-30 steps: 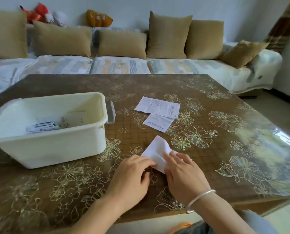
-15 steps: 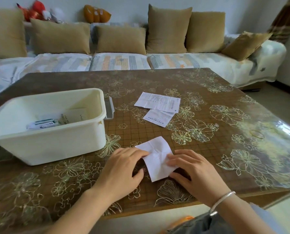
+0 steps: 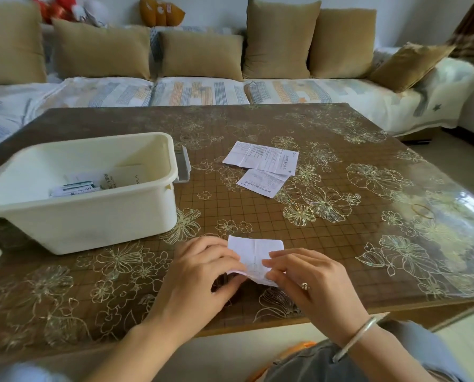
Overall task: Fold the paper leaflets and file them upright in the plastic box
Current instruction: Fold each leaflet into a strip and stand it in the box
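White leaflet [image 3: 255,249], creased, near the table's [image 3: 340,257] front edge | your left hand [image 3: 198,275] pinches its left edge | your right hand [image 3: 313,285] pinches its near-right corner | plastic box [image 3: 92,223] off left, apart

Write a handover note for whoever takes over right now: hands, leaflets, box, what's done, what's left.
Left hand and right hand both pinch the creased leaflet at the near table edge.
Plastic box sits to the left, papers inside; upright or not, cannot tell.
Larger leaflet and smaller leaflet lie flat beyond, overlapping.
Left: finish this fold, file it, then fold and file those two.
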`<action>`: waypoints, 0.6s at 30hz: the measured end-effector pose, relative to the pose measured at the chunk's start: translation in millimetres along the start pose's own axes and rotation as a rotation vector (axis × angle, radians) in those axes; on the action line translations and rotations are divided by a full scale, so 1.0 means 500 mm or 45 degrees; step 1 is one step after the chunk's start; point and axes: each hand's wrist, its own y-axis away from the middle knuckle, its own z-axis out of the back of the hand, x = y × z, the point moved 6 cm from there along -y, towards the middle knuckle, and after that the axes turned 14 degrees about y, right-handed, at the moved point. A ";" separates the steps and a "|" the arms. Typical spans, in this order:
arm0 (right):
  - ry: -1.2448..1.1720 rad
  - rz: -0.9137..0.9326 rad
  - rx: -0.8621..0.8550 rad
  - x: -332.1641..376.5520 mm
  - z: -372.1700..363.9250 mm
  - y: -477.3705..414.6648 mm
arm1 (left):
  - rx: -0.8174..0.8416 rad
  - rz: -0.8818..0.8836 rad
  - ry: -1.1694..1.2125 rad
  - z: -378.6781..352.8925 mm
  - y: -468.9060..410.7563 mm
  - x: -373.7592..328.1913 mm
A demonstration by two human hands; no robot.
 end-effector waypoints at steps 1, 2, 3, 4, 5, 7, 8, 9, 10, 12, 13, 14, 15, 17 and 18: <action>-0.004 -0.009 0.023 0.001 -0.001 0.003 | -0.017 -0.012 -0.002 0.002 0.002 -0.001; -0.004 -0.040 0.054 0.000 -0.003 0.005 | -0.046 0.001 0.004 0.005 0.005 -0.001; -0.022 -0.085 0.083 -0.003 -0.006 0.009 | -0.082 0.027 0.017 0.009 0.009 0.001; -0.074 -0.141 0.099 -0.009 -0.010 0.014 | -0.113 0.055 0.029 0.013 0.012 0.003; -0.144 -0.199 0.101 -0.014 -0.012 0.018 | -0.132 0.081 0.036 0.014 0.017 0.006; -0.249 -0.321 0.087 -0.026 -0.016 0.020 | -0.131 0.160 0.054 0.012 0.025 0.013; -0.258 -0.378 0.091 -0.031 -0.020 0.020 | -0.133 0.227 0.072 0.011 0.029 0.019; -0.237 -0.419 0.098 -0.033 -0.023 0.019 | -0.136 0.293 0.082 0.009 0.030 0.027; -0.198 -0.448 0.102 -0.034 -0.028 0.020 | -0.137 0.344 0.071 0.006 0.028 0.031; -0.115 -0.503 0.110 -0.035 -0.038 0.020 | -0.145 0.390 0.020 0.002 0.019 0.032; -0.084 -0.530 0.114 -0.035 -0.043 0.019 | -0.163 0.383 -0.008 0.001 0.013 0.028; -0.059 -0.546 0.113 -0.035 -0.048 0.018 | -0.187 0.358 -0.039 0.001 0.009 0.022; -0.039 -0.555 0.116 -0.034 -0.053 0.017 | -0.206 0.330 -0.064 0.000 0.006 0.017; 0.012 -0.555 0.128 -0.030 -0.058 0.015 | -0.210 0.316 -0.074 -0.003 0.005 0.011; 0.045 -0.549 0.137 -0.027 -0.060 0.015 | -0.210 0.317 -0.075 -0.003 0.006 0.010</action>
